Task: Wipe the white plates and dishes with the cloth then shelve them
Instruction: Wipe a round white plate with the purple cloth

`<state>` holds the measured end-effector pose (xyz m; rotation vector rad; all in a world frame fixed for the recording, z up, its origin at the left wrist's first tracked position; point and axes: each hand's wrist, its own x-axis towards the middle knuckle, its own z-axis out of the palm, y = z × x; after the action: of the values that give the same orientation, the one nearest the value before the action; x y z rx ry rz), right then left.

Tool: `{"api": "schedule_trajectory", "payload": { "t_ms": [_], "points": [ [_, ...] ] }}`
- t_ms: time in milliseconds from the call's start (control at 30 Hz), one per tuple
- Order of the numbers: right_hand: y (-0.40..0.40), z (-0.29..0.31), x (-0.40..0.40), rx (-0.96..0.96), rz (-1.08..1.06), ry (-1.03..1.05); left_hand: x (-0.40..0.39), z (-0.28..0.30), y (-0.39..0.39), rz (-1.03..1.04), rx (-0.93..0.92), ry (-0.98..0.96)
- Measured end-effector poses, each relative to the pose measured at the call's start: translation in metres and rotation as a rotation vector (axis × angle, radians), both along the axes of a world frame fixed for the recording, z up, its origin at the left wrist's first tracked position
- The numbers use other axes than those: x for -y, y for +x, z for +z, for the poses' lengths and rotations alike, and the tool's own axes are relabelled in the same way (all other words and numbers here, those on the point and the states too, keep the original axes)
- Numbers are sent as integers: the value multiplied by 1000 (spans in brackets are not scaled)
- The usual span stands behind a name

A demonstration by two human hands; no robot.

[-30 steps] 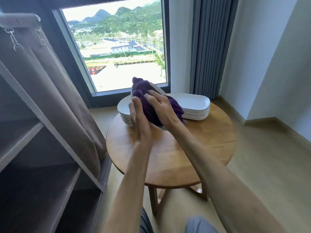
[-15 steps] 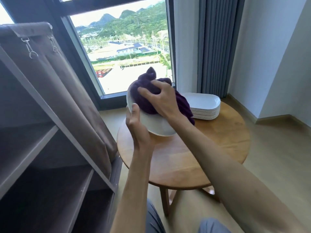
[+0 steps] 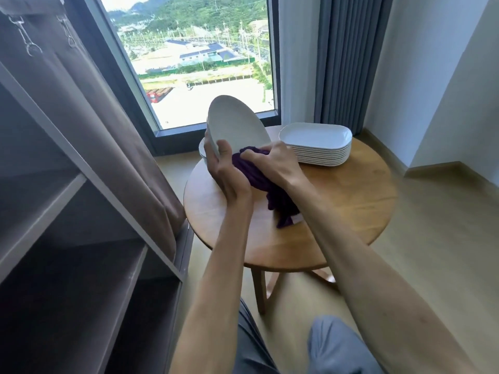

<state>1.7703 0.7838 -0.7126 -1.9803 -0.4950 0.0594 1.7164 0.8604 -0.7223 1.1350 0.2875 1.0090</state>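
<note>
Left fingers: curled round the near rim of the white plate (image 3: pixel 237 125), thumb on its upper face, the others behind it
Left hand (image 3: pixel 225 171): holds the plate tilted up on edge above the table, its face turned toward the right hand
Right fingers: bunched and pinching the purple cloth (image 3: pixel 256 174) against the plate's lower edge
Right hand (image 3: pixel 272 163): knuckles up, just beside the left hand, cloth trailing down under the wrist onto the table
Plate: raised, not resting on anything but the left hand
Round stack (image 3: pixel 202 152): only a sliver shows behind the left hand
Rectangular dishes (image 3: pixel 316 144): a neat white stack at the far right of the table
Table (image 3: pixel 337 211): round, wooden
Shelf unit (image 3: pixel 81 238): to the left, grey, a brown curtain (image 3: pixel 94 109) hanging over its front
Window (image 3: pixel 194 58): behind the table
</note>
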Motion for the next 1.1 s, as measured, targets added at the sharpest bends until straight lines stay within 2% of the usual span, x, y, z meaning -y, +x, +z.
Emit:
{"api": "schedule_trajectory", "payload": {
  "t_ms": [100, 233, 333, 467, 600, 700, 800, 900, 967, 1100],
  "points": [
    [-5, 10, 7, -5, 197, 76, 4, -6, -3, -87, -17, -77],
    [-11, 14, 6, 118, 286, 290, 7, 0, -11, -157, -58, -129],
    [-15, 18, -2, 271, 253, 376, 10, 3, -17, -206, -65, -222],
    [-10, 28, -14, 377, 73, 392, 16, 2, -22, -209, -45, -150],
    [11, 40, -24, 408, -114, 308, 22, 0, -27, -169, 14, -120],
    [33, 38, -15, 411, -256, 74, 23, 2, -31, -85, 60, -97],
    [35, 19, -2, 367, -310, -124, 17, 7, -27, 17, 73, 64],
    [18, 1, 7, 291, -245, -142, 14, 8, -19, 46, 60, 137],
    [7, -1, 14, 239, -110, -97, 13, 8, -15, 52, 38, 142],
    [-14, 17, 17, 212, 224, 121, 11, 0, -12, -64, 38, -13]
  ]
}}
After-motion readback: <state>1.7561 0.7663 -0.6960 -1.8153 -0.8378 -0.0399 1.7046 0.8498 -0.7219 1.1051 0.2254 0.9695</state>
